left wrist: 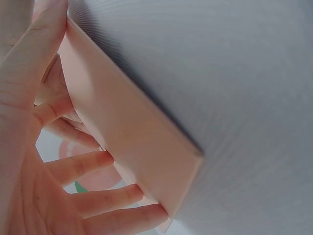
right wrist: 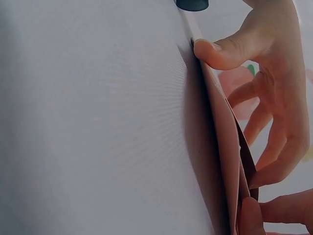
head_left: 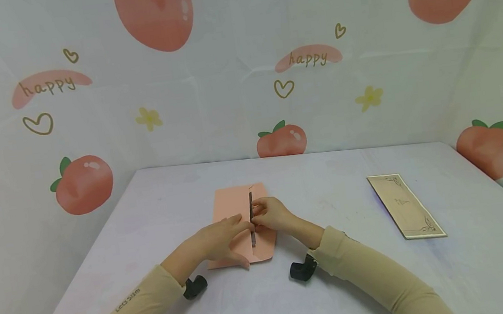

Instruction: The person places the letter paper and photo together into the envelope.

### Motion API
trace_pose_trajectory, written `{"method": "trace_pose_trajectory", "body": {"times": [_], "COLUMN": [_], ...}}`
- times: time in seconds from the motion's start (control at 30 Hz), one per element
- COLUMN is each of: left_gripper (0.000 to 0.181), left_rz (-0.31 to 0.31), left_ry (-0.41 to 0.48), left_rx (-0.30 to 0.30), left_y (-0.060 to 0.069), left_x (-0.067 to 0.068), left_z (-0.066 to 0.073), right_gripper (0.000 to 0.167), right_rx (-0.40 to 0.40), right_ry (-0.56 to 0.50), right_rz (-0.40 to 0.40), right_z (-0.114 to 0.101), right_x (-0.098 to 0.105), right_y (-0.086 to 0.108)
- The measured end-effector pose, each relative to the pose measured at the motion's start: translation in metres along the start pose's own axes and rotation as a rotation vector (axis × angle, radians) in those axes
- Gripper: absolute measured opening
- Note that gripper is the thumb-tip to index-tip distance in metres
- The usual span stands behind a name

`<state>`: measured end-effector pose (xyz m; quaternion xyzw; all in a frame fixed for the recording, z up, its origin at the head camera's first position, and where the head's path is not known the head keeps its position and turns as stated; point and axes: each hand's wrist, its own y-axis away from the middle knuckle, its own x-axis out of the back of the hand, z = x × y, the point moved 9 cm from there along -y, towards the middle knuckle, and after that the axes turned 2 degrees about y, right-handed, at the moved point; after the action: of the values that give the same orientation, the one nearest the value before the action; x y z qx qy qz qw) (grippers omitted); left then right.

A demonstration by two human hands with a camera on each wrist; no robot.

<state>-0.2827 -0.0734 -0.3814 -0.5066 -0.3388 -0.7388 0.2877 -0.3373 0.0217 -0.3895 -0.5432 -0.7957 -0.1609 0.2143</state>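
Note:
A pink envelope (head_left: 231, 201) lies on the table, a lengthwise opening along its right part. In that opening a thin dark piece (head_left: 254, 239) shows edge-on. My left hand (head_left: 219, 239) rests on the envelope with spread fingers, its thumb at the near edge; in the left wrist view the fingertips of my left hand (left wrist: 73, 196) touch the pink surface (left wrist: 132, 132). My right hand (head_left: 274, 214) is at the opening, its fingertips bent; the right wrist view shows fingers of my right hand (right wrist: 283, 210) pinching the dark piece (right wrist: 248, 156) beside the pink layers (right wrist: 227, 142).
A beige card with a pale border and corner ornaments (head_left: 405, 206) lies at the right of the white table (head_left: 334, 293). Black wrist-worn devices (head_left: 195, 287) show below both wrists. A white cloth with fruit prints (head_left: 223, 76) hangs behind.

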Motion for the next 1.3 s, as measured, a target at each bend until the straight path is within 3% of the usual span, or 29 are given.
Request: {"method": "trace_pose_trajectory", "body": {"times": [0.47,0.63,0.77,1.07,1.3], "left_gripper": [0.075,0.073,0.072,0.074,0.076], "left_rz": [-0.002,0.011,0.017,-0.005,0.003], "left_ry": [0.014,0.007,-0.002,0.011,0.014], "left_rx": [-0.025,-0.048,-0.06,-0.015,-0.017], "left_y": [0.0,0.001,0.001,0.001,0.001], "left_x": [0.0,0.001,0.002,0.0,0.0], "left_z": [0.001,0.003,0.005,0.001,0.001], "right_gripper": [0.045,0.04,0.035,0.029,0.027], "right_rx": [-0.022,-0.034,-0.05,-0.071,-0.074], "right_ry": [0.0,-0.048,-0.045,-0.062,-0.021], "right_rz": [0.003,-0.014,-0.012,0.0,-0.002], "right_z": [0.002,0.001,0.003,0.013,0.018], "right_x": [0.002,0.005,0.011,0.033,0.048], "right_y": [0.0,0.004,0.006,0.016,0.027]}}
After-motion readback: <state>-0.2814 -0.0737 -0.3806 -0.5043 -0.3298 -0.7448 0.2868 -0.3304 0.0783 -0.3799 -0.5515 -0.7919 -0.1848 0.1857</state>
